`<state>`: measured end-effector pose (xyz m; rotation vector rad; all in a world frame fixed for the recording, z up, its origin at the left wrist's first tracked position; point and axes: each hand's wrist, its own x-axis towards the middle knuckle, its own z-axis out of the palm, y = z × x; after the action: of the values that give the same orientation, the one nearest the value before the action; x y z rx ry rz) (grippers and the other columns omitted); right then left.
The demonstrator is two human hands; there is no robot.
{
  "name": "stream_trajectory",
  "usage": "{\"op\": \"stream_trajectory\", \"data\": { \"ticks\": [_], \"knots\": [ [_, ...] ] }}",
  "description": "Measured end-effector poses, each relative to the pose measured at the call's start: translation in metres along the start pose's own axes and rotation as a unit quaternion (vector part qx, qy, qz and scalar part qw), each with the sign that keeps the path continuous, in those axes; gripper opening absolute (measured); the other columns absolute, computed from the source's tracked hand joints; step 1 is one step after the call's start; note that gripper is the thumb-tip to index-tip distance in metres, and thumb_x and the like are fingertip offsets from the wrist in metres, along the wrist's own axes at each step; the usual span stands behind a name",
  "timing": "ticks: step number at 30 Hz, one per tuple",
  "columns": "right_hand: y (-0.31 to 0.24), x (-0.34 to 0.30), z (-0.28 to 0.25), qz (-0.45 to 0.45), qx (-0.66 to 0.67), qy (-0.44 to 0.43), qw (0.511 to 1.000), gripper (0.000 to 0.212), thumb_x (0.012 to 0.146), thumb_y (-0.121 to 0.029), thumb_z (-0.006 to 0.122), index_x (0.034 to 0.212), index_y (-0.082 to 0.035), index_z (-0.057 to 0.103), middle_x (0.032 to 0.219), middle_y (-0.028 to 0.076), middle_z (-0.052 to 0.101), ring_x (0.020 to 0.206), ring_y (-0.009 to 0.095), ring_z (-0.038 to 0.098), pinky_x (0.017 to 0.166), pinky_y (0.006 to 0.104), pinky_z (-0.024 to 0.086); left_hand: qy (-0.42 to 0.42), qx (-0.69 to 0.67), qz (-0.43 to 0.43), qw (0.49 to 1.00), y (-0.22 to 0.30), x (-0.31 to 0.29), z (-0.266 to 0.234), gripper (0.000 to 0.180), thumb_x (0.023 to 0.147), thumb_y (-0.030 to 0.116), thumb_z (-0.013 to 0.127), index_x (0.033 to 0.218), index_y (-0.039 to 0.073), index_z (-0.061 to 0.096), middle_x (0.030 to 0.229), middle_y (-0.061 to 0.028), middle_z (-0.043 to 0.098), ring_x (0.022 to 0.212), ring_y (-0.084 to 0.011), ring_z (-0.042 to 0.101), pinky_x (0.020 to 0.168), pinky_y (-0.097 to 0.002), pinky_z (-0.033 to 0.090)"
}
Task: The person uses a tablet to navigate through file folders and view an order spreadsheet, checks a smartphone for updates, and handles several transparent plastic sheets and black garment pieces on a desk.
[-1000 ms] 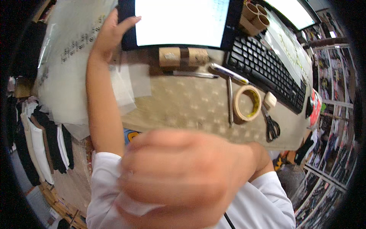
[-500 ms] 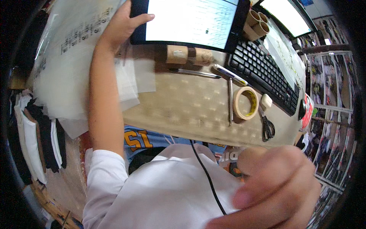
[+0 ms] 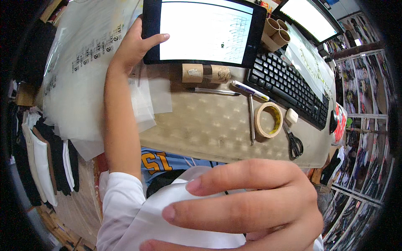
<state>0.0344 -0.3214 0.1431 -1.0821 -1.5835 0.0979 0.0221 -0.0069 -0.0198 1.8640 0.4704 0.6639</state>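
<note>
At the far side of the table, my left hand [image 3: 133,48] grips the left edge of a black-framed tablet [image 3: 201,31]. Its thumb lies over the lit screen, which shows a white page with dark scribbled strokes; the other fingers are hidden behind the frame. Close to the camera, my right hand [image 3: 264,201] is raised over my white shirt. Several of its fingers stretch out to the left, spread apart, and nothing shows in them. Just below the tablet's lower edge lie cardboard tube pieces [image 3: 193,73].
Under my left arm lie clear plastic bags [image 3: 79,83]. A pen [image 3: 215,91], marker [image 3: 250,90], tape roll [image 3: 268,120], white case [image 3: 292,116] and scissors [image 3: 295,144] lie mid-table. Rightward are a black keyboard [image 3: 289,88], upright cardboard tubes [image 3: 279,38] and a monitor [image 3: 307,19]. Clothes hang at left.
My right hand has moved left and its fingers have spread out. The view has shifted slightly, so the table sits lower. My left hand keeps its hold on the tablet.
</note>
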Motion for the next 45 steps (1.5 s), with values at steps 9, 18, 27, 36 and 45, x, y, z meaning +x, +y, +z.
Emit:
{"op": "stream_trajectory", "data": {
  "ticks": [9,18,27,36,45],
  "knots": [
    [0.133,-0.035,-0.066,0.075,0.063,0.239,0.966,0.025,0.096,-0.007,0.048,0.107,0.005,0.067,0.101,0.016,0.069,0.096,0.025,0.065,0.085,0.0332,0.052,-0.019,-0.036,0.014,0.999,-0.001,-0.001,-0.003,0.073,0.074,0.027,0.081,0.134,0.0,0.048,0.118,-0.0135,0.063,0.108,-0.0208,0.061,0.097,-0.0327,0.048],
    [0.2,-0.073,-0.066,0.203,-0.249,0.172,0.931,0.028,0.088,-0.003,0.064,0.115,-0.01,0.07,0.142,0.014,0.052,0.134,0.027,0.047,0.111,0.0402,0.037,-0.02,-0.04,0.015,0.999,0.003,-0.004,-0.004,0.073,0.075,0.018,0.078,0.137,-0.002,0.045,0.122,-0.0136,0.062,0.111,-0.0204,0.06,0.098,-0.0319,0.047],
    [0.197,-0.075,-0.056,0.314,-0.225,0.126,0.914,0.041,0.089,-0.009,0.066,0.13,-0.011,0.061,0.152,0.016,0.041,0.137,0.032,0.045,0.105,0.0434,0.044,-0.027,-0.05,-0.015,0.998,0.006,-0.005,-0.006,0.07,0.077,0.012,0.077,0.137,-0.001,0.043,0.12,-0.0122,0.062,0.107,-0.0184,0.061,0.095,-0.0325,0.048],
    [0.197,-0.076,-0.056,0.314,-0.249,0.098,0.911,0.045,0.089,-0.009,0.066,0.133,-0.012,0.057,0.153,0.017,0.04,0.135,0.032,0.048,0.101,0.0445,0.047,-0.003,-0.034,-0.022,0.999,0.015,-0.006,-0.002,0.066,0.083,0.02,0.076,0.135,-0.002,0.044,0.118,-0.0139,0.062,0.107,-0.0183,0.061,0.094,-0.0326,0.049],
    [0.195,-0.075,-0.054,0.328,-0.261,0.093,0.903,0.046,0.088,-0.009,0.066,0.133,-0.012,0.058,0.154,0.015,0.039,0.135,0.032,0.047,0.1,0.0443,0.048,-0.006,-0.018,-0.005,1.0,0.014,-0.011,-0.001,0.056,0.085,0.016,0.072,0.131,-0.002,0.047,0.119,-0.0142,0.062,0.108,-0.0198,0.061,0.096,-0.032,0.049]
  ]
}}
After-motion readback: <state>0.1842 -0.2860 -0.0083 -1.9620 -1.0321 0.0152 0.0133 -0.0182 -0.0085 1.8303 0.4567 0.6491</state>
